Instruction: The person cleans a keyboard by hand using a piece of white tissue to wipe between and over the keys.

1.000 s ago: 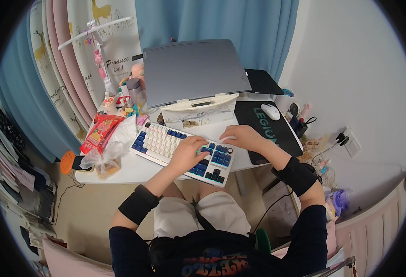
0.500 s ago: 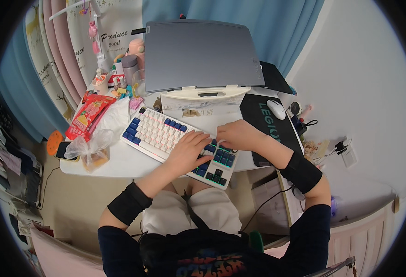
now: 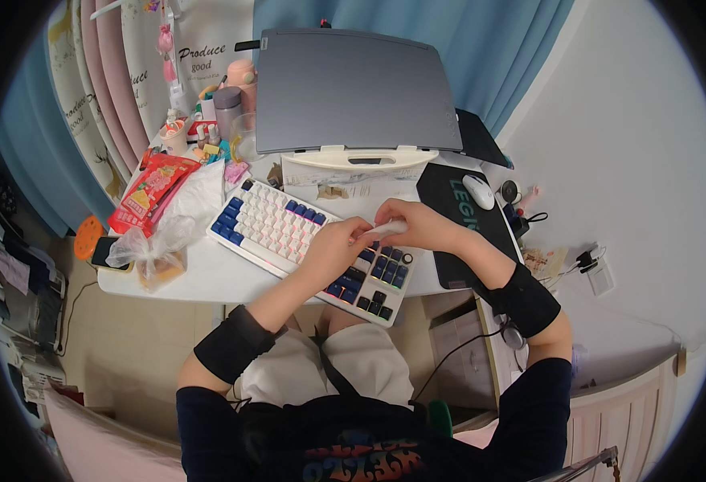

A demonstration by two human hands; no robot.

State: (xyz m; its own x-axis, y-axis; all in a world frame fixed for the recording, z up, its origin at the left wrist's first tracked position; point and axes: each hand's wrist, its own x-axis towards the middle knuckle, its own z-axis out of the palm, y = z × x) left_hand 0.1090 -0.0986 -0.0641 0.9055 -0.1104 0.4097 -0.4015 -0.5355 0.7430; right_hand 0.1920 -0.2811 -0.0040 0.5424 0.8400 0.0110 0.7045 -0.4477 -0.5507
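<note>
A white and navy keyboard (image 3: 276, 229) with lit keys lies at an angle on the white desk (image 3: 160, 277). Over its right half I hold a small white piece, seemingly a folded tissue (image 3: 388, 230), between both hands. My right hand (image 3: 423, 226) is closed round its right end. The fingertips of my left hand (image 3: 335, 253) are pinched together at its left end. Below my hands, the navy and black keys and a round knob (image 3: 407, 259) at the keyboard's right side stay visible.
A grey laptop (image 3: 357, 90) stands raised on a cream stand (image 3: 369, 158) behind the keyboard. A white mouse (image 3: 478, 192) rests on a black mat (image 3: 481, 233) to the right. At left lie a red packet (image 3: 153, 189), a knotted plastic bag (image 3: 160, 249) and a phone (image 3: 110, 253).
My left hand has lifted off the keys and come to the white tissue. My right hand has turned and risen slightly, bringing the tissue into plain view.
</note>
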